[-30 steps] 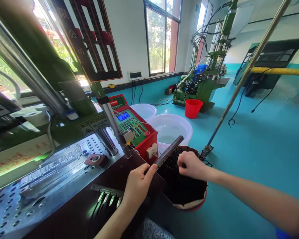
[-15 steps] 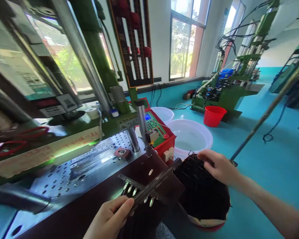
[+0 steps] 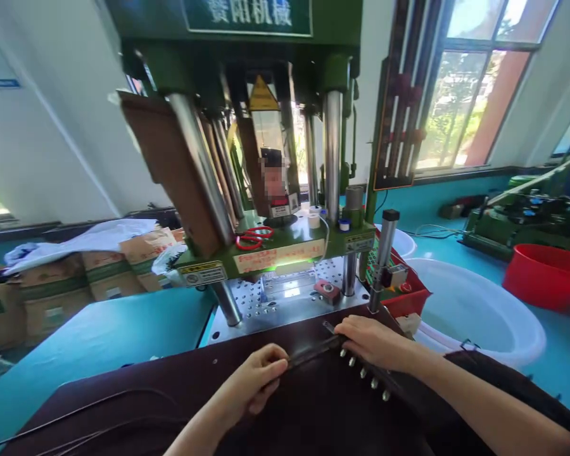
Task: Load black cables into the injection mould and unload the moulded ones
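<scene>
My left hand (image 3: 261,377) pinches the near-left end of a long, thin dark bar (image 3: 312,352) above the brown tabletop. Over the bar's far-right end, my right hand (image 3: 368,341) has its fingers curled down and closed; what lies between the fingertips is hidden. Several shiny metal pins (image 3: 363,373) stick out in a row along a second dark strip, just below the right hand. The end of that strip (image 3: 329,327) shows beyond the fingertips.
Ahead stands a green press (image 3: 304,244) with steel columns, a perforated plate (image 3: 251,301), red scissors (image 3: 254,237) and a reddish block (image 3: 327,291). At right are a red control box (image 3: 411,294), a white tub (image 3: 475,304), a red bucket (image 3: 546,275) and a black heap (image 3: 494,386).
The view has swung left to face the press. My right hand has left the black heap and come to the bar's far end. My left hand still holds the bar.
</scene>
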Tool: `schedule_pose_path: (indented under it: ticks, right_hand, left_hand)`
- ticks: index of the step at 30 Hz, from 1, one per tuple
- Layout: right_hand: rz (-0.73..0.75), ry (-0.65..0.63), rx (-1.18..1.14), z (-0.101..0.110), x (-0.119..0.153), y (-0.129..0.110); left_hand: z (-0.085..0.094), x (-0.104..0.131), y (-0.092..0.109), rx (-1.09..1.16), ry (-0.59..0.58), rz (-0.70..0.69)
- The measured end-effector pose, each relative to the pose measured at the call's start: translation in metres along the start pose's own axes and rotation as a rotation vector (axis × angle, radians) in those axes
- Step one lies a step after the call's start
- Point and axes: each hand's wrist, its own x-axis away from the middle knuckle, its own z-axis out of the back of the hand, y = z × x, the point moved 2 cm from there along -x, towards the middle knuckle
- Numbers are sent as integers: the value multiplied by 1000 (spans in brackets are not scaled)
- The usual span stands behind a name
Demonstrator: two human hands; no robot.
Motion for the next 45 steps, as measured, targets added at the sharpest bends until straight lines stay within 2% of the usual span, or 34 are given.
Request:
schedule_pose_path:
  ticks: [4, 9, 14, 19, 24, 35, 38, 40, 42, 44, 45]
  right_hand:
    - [18, -8, 6, -24, -53, 21]
    - [30, -30, 60, -39, -104, 43]
    - [13, -49, 120, -51, -117, 54]
    - [-9, -64, 184, -63, -113, 57]
    - [-22, -24, 175, -60, -109, 53]
    - [-80, 46, -69, -50, -72, 49]
    - [-202, 78, 24, -39, -53, 48]
    - [-313, 26, 80, -28, -27, 43]
    - [-413, -85, 54, -19, 10, 34]
    - [-488, -180, -30, -18, 51, 25]
    - [-512, -186, -58, -21, 70, 21]
  left_hand:
    - [45, -20, -7, -236, 162, -193]
    - [73, -44, -13, -391, 306, -302]
    - [81, -56, -12, -609, 469, -394]
    - [78, -61, -20, -736, 514, -385]
    - [73, -60, -22, -793, 549, -368]
    - [71, -61, -22, -875, 566, -348]
    - [70, -54, -13, -898, 589, -328]
    - [67, -39, -9, -903, 612, -323]
    - [57, -16, -17, -953, 527, -305]
    - [41, 8, -41, -1116, 283, -234]
    - [32, 20, -58, -1244, 154, -188]
